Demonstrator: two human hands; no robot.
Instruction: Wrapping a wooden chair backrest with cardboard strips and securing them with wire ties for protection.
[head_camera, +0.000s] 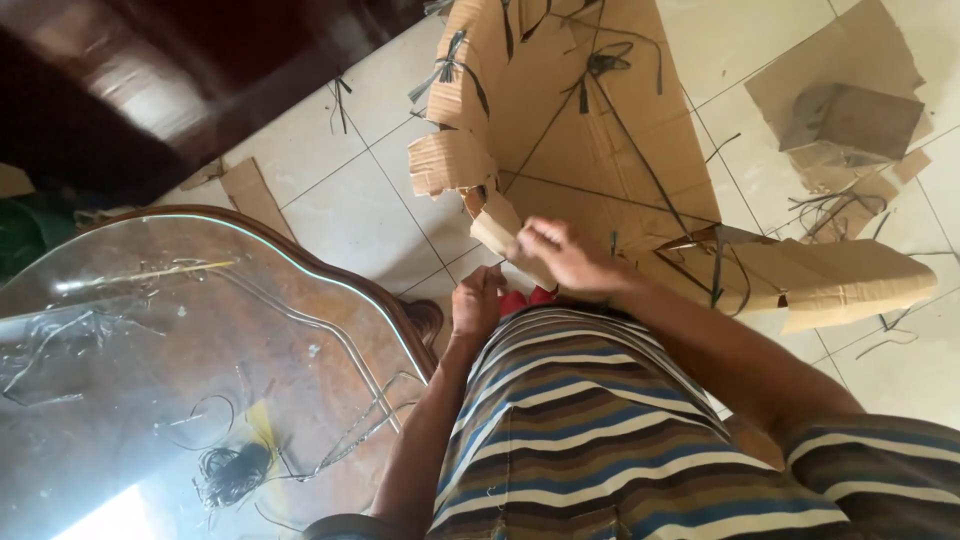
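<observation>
Cardboard structure (590, 130): the largest item and the reference for what follows. It lies on the tiled floor (350, 200), several panels joined into an angular shell. Dark ties (600, 65) are knotted through the panels at a number of points, with long strands running across the inner face. Judged from this, most joints are already bound. The near edge, toward the person, looks unfinished: loose flaps hang there and no tie shows at that corner.

Glass table (180, 340): left of the structure, well apart from it. On it lie a coil of dark tie stock (232, 472) and some cut lengths, so material remains for further joints.

Cardboard scraps (850, 120): right of the structure, on the floor, with stray tie offcuts near them. A narrow strip (255, 195) lies to the structure's left.

Right hand (565, 255): at the structure's near edge, fingers closed on a small cardboard flap (498, 228) that projects from that edge. The picture is blurred here; whether a tie is also pinched cannot be told.

Left hand (477, 303): just below the flap, close to the person's striped shirt (580, 420). Fingers are curled; whether they hold anything cannot be told.

Assessment: well advanced, near-edge joint outstanding.
</observation>
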